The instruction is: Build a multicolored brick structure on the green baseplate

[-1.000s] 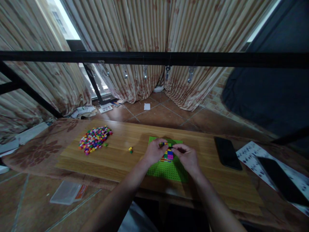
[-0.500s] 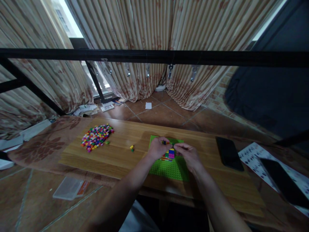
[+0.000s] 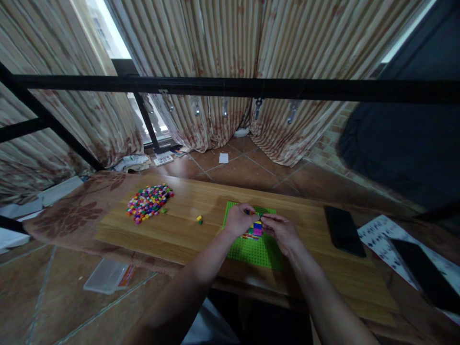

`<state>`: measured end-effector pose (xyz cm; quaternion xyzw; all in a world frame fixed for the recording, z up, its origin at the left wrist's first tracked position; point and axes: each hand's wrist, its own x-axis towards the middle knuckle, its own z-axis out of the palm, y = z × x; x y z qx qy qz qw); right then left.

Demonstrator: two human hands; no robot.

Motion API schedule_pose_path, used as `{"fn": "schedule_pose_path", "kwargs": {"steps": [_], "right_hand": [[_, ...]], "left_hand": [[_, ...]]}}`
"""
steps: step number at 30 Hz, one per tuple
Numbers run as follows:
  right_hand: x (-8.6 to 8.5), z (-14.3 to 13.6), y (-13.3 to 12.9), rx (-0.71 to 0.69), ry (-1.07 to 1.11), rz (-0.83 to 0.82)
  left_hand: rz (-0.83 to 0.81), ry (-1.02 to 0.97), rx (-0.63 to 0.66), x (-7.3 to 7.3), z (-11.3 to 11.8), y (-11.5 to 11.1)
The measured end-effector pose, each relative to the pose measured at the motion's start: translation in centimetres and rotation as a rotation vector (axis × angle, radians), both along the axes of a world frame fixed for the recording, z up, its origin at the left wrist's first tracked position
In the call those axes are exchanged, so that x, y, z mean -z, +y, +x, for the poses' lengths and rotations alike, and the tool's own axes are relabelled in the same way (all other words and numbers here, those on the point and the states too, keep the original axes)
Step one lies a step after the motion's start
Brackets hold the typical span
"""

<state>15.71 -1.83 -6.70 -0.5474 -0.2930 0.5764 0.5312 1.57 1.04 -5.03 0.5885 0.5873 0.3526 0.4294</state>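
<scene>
A green studded baseplate lies on the wooden board, with a small multicoloured brick build on its upper half. My left hand is closed at the left side of the build, its fingers bent over the top and covering part of it. From the right, my right hand reaches in with thumb and forefinger pinched together at the build's upper right edge. Whatever sits between those fingertips is too small and covered to name.
A heap of loose coloured bricks lies on the board's left, with a few yellow and green bricks nearer the baseplate. To the right are a black phone, a printed sheet and another dark device. A clear plastic box is on the floor.
The whole view has shifted slightly, moving things a little to the right. Both hands stay at the build; the left fingers and right fingertips have changed position only slightly.
</scene>
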Motion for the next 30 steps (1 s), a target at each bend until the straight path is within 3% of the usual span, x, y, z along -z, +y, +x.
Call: {"fn": "schedule_pose_path", "kwargs": {"steps": [5, 9, 12, 16, 22, 30], "right_hand": [[-0.2, 0.3, -0.8, 0.02, 0.019, -0.01], [0.1, 1.6, -2.5, 0.104, 0.02, 0.004], [0.9, 2.5, -4.1, 0.166, -0.009, 0.006], [1.9, 2.9, -6.1, 0.186, -0.067, -0.021], [1.5, 2.6, -7.7, 0.177, -0.136, -0.073], [1.2, 2.2, -9.0, 0.123, -0.202, -0.05]], "left_hand": [[0.111, -0.157, -0.056, 0.0, -1.3, -0.3], [0.258, -0.239, -0.211, 0.5, -6.1, -1.7], [0.282, -0.092, -0.42, 1.7, -10.9, -3.2], [0.214, 0.21, -0.473, 3.5, -15.1, -5.1], [0.233, 0.571, -0.37, 4.0, -14.6, -5.7], [0.259, 0.745, -0.341, 3.9, -13.5, -4.7]]}}
